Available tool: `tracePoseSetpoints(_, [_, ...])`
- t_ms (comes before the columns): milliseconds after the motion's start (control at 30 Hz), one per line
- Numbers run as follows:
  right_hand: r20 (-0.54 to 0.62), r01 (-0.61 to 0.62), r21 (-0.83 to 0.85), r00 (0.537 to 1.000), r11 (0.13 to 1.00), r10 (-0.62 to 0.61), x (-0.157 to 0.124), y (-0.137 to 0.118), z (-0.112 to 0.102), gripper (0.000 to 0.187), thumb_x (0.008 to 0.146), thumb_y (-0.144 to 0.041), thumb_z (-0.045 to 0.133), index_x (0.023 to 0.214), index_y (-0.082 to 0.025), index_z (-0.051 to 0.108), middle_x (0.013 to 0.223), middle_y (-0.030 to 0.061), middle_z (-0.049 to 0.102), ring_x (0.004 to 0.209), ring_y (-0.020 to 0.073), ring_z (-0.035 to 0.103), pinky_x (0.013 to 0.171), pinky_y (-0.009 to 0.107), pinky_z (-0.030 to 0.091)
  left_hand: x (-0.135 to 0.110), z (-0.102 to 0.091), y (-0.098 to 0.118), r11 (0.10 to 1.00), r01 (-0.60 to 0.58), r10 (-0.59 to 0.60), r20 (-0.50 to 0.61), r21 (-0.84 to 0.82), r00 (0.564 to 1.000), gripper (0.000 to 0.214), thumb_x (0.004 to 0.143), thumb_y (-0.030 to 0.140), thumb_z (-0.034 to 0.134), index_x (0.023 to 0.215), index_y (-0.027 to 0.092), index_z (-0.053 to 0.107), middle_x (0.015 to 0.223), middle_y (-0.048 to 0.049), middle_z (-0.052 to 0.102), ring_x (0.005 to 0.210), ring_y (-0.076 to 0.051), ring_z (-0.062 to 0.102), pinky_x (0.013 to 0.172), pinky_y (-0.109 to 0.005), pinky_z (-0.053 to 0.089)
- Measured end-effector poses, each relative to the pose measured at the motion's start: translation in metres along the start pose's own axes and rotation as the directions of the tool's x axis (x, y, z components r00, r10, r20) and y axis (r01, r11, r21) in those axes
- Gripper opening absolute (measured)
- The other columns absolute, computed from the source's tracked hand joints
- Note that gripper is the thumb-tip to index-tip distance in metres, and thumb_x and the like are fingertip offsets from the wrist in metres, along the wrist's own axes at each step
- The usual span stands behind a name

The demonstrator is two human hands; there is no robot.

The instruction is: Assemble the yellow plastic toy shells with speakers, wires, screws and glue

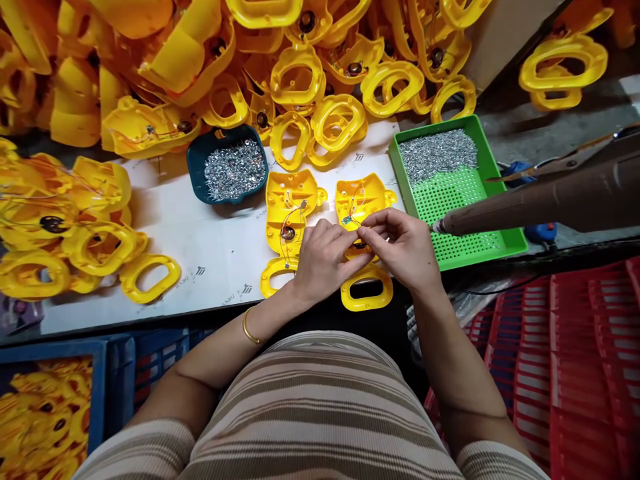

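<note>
Two open yellow plastic half-shells lie side by side at the table's front edge. The left shell shows thin wires and a small round speaker, and its oval handle ring pokes past my wrist. Over the right shell, my left hand and my right hand meet with fingers pinched together. Thin wires and a small green circuit board show beside the fingertips. The wires run to my right fingertips; what the left fingers pinch is hidden. The right shell's handle ring overhangs the edge.
A dark teal tray and a green perforated tray hold many small screws. A brown-wrapped electric screwdriver reaches in from the right, near scissors. Yellow shells pile up behind and left. Blue and red crates stand below.
</note>
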State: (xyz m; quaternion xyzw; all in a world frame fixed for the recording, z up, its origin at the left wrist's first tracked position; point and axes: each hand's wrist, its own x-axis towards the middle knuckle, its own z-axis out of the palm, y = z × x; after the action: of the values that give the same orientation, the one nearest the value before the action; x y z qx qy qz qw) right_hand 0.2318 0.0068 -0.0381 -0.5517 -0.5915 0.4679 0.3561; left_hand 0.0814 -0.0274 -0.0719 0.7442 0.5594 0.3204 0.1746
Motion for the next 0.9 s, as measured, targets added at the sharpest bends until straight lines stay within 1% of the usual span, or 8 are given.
tracePoseSetpoints(133, [0.007, 0.029, -0.009, 1.000, 1.000, -0.029, -0.004, -0.004, 0.002, 0.020, 0.080, -0.031, 0.070, 0.093, -0.016, 0.070, 0.078, 0.0020, 0.071, 0.069, 0.0138, 0.067, 0.063, 0.024, 0.052, 0.005, -0.004, 0.003, 0.950, 0.151, -0.149, 0.028, -0.272, 0.988, 0.018, 0.083, 0.031, 0.071, 0.069, 0.021, 0.070, 0.068, -0.0004, 0.069, 0.070, -0.016, 0.053, 0.070, -0.031, 0.044])
tracePoseSetpoints(267, [-0.106, 0.168, -0.018, 0.980, 0.986, -0.169, -0.011, 0.003, -0.001, 0.021, 0.089, -0.033, 0.063, 0.102, -0.018, 0.070, 0.097, 0.0046, 0.073, 0.080, 0.0144, 0.070, 0.065, 0.024, 0.054, 0.011, -0.018, 0.003, 0.708, 0.377, -0.372, 0.139, -0.597, 0.918, 0.013, 0.078, 0.032, 0.073, 0.074, 0.020, 0.075, 0.073, -0.0007, 0.072, 0.070, -0.014, 0.059, 0.070, -0.028, 0.048])
tracePoseSetpoints(400, [-0.201, 0.450, -0.218, 0.848, 0.866, -0.491, -0.017, 0.011, -0.002, 0.010, 0.088, -0.022, 0.063, 0.095, -0.022, 0.069, 0.093, 0.0034, 0.073, 0.087, 0.0162, 0.069, 0.070, 0.028, 0.057, 0.017, -0.033, -0.004, 0.401, 0.504, -0.422, 0.334, -0.765, 0.843, 0.020, 0.072, 0.037, 0.080, 0.074, 0.017, 0.076, 0.077, -0.0008, 0.071, 0.073, -0.011, 0.059, 0.072, -0.022, 0.047])
tracePoseSetpoints(500, [-0.116, 0.598, -0.305, 0.749, 0.741, -0.652, -0.020, 0.012, 0.003, 0.015, 0.085, -0.017, 0.066, 0.099, -0.022, 0.068, 0.100, 0.0064, 0.072, 0.096, 0.0193, 0.069, 0.083, 0.035, 0.058, 0.021, -0.038, -0.011, 0.273, 0.551, -0.381, 0.437, -0.789, 0.815, 0.017, 0.072, 0.034, 0.081, 0.075, 0.017, 0.076, 0.073, 0.0014, 0.068, 0.067, -0.006, 0.053, 0.062, -0.016, 0.041])
tracePoseSetpoints(567, [-0.080, 0.623, -0.342, 0.726, 0.703, -0.683, -0.021, 0.013, 0.008, 0.018, 0.084, -0.017, 0.068, 0.101, -0.022, 0.068, 0.105, 0.0088, 0.070, 0.100, 0.0207, 0.068, 0.087, 0.038, 0.057, 0.023, -0.038, -0.013, 0.217, 0.583, -0.358, 0.492, -0.783, 0.794, 0.018, 0.073, 0.034, 0.081, 0.073, 0.017, 0.074, 0.072, 0.0020, 0.065, 0.062, -0.004, 0.049, 0.057, -0.015, 0.037])
tracePoseSetpoints(633, [-0.093, 0.595, -0.340, 0.749, 0.728, -0.656, -0.021, 0.015, 0.012, 0.016, 0.084, -0.017, 0.068, 0.099, -0.022, 0.068, 0.106, 0.0093, 0.068, 0.101, 0.0206, 0.067, 0.088, 0.038, 0.057, 0.023, -0.037, -0.012, 0.219, 0.591, -0.348, 0.504, -0.777, 0.791, 0.020, 0.074, 0.035, 0.080, 0.071, 0.016, 0.072, 0.072, 0.0025, 0.064, 0.059, -0.004, 0.046, 0.056, -0.016, 0.036])
tracePoseSetpoints(767, [-0.189, 0.465, -0.198, 0.845, 0.863, -0.500, -0.022, 0.019, 0.014, 0.007, 0.084, -0.020, 0.070, 0.090, -0.021, 0.070, 0.103, 0.0077, 0.066, 0.100, 0.0190, 0.066, 0.090, 0.037, 0.057, 0.021, -0.038, -0.010, 0.370, 0.530, -0.347, 0.416, -0.763, 0.841, 0.018, 0.072, 0.031, 0.080, 0.074, 0.015, 0.072, 0.076, 0.0016, 0.065, 0.064, -0.005, 0.051, 0.062, -0.017, 0.041])
tracePoseSetpoints(900, [-0.148, 0.336, -0.031, 0.930, 0.941, -0.337, -0.024, 0.021, 0.009, 0.009, 0.086, -0.026, 0.068, 0.093, -0.022, 0.071, 0.103, 0.0066, 0.064, 0.099, 0.0177, 0.066, 0.084, 0.033, 0.061, 0.019, -0.038, -0.008, 0.430, 0.554, -0.348, 0.436, -0.713, 0.830, 0.016, 0.071, 0.027, 0.079, 0.079, 0.014, 0.074, 0.078, -0.0010, 0.069, 0.071, -0.009, 0.059, 0.069, -0.020, 0.047])
